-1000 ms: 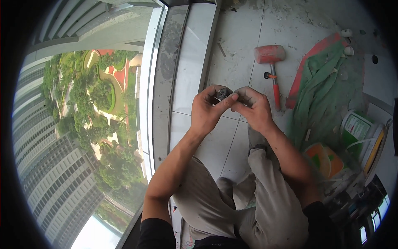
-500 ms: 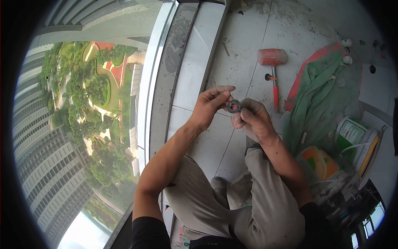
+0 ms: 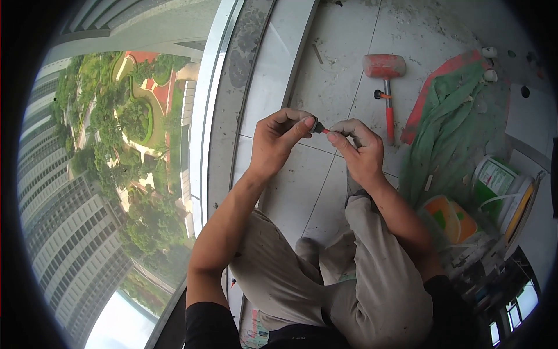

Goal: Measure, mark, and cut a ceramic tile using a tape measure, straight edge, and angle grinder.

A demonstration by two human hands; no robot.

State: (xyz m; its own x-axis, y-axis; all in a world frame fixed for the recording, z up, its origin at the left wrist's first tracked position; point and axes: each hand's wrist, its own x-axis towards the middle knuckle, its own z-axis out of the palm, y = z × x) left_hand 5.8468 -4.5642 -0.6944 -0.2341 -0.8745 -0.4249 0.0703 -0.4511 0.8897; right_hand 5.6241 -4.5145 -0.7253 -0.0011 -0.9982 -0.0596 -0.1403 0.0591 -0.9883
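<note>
Black-red piece | left hand: pinching black end | right hand: pinching red

Red-tipped dark fitting partly concealed by the left hand (detail too small to determine), dim lower-right clutter indistinct, and black left sleeve cut off by the lower edge.

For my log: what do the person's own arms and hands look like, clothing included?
The left hand and right hand are both ungloved, with dusty-looking fingers. No watch or bracelet shows at either wrist. The forearms are bare, and short black sleeves end above the elbows.
</note>
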